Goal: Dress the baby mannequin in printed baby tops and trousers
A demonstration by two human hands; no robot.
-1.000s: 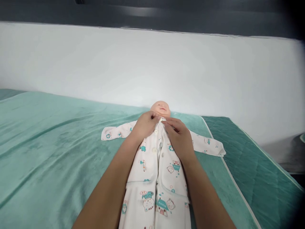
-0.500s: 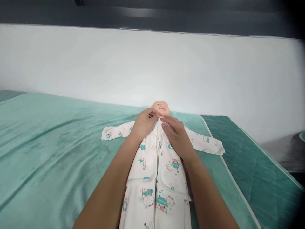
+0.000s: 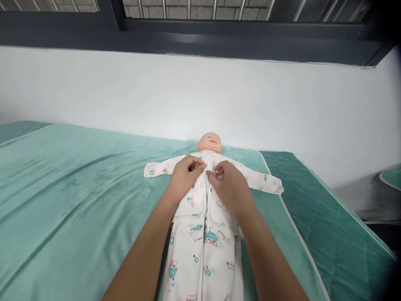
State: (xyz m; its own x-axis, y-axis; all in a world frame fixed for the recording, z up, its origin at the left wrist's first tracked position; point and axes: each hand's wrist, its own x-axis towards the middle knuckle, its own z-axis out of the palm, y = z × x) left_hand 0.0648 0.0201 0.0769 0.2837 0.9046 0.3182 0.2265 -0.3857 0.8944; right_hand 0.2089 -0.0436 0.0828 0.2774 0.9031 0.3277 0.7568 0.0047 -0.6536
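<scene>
A baby doll [image 3: 209, 142] lies face up, dressed in a white printed jacket [image 3: 191, 200] with sleeves spread to both sides. White printed trousers [image 3: 188, 259] cover its lower part. My left hand [image 3: 185, 174] pinches the jacket's front edge at the chest, thumb and forefinger together. Just to the right, my right hand [image 3: 230, 180] has its fingers curled on the other front edge. A pale button [image 3: 203, 186] shows below my hands on the left edge. The fingertips hide the part of the opening between them.
The doll lies on a light green sheet [image 3: 94, 188] with folds at the left. A darker green quilted pad [image 3: 326, 217] is at the right. Behind are a white wall [image 3: 156, 92] and a dark window frame [image 3: 219, 35] with metal bars.
My hands have moved from the collar down to the upper chest, uncovering the doll's neck and collar. The view has tilted up, showing more of the window.
</scene>
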